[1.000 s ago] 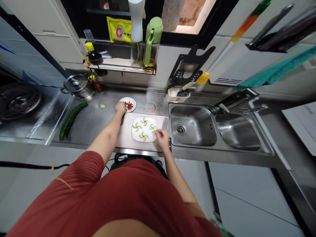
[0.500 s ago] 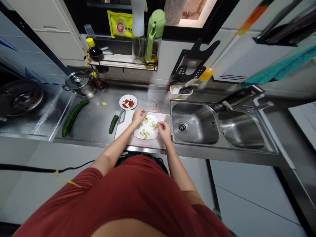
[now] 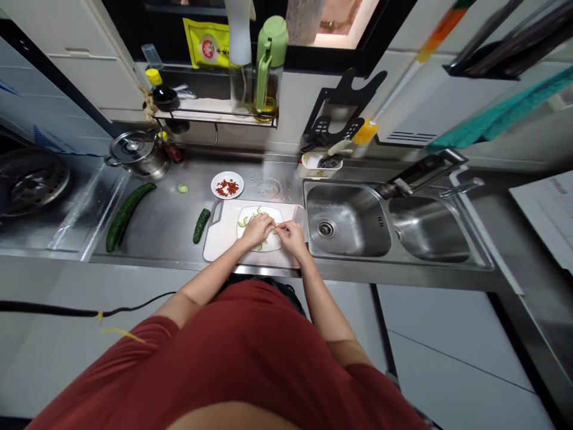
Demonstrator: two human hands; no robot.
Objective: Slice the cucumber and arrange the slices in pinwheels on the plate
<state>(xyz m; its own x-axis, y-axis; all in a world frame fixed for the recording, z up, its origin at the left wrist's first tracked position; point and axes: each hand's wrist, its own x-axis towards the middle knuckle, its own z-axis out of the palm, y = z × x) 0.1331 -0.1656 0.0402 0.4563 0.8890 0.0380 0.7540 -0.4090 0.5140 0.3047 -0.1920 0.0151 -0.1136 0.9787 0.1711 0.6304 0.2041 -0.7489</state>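
Both hands meet over the right side of a white plate (image 3: 245,239). My left hand (image 3: 256,230) reaches across the plate, its fingertips drawn together. From the right, my right hand (image 3: 293,240) pinches close to the left fingertips, above a green slice; whatever is between the fingers is too small to make out. Thin cucumber slices (image 3: 243,222) lie on the plate in pinwheel shapes, partly hidden by my hands. Under the plate is a pale cutting board (image 3: 218,245) with a grey handle. Behind it stands a small white dish (image 3: 215,180) of red pieces (image 3: 229,189).
A short cucumber piece (image 3: 201,226), a cut end (image 3: 182,188) and a long cucumber (image 3: 128,215) lie left of the board. A lidded pot (image 3: 141,158) stands at the back left. The double sink (image 3: 353,209) is on the right, below a bottle shelf (image 3: 215,114) and wall hooks.
My left hand has moved right and down across the plate, toward my right hand. My right hand has shifted slightly inward, so the fingertips now meet. The view has shifted a little.
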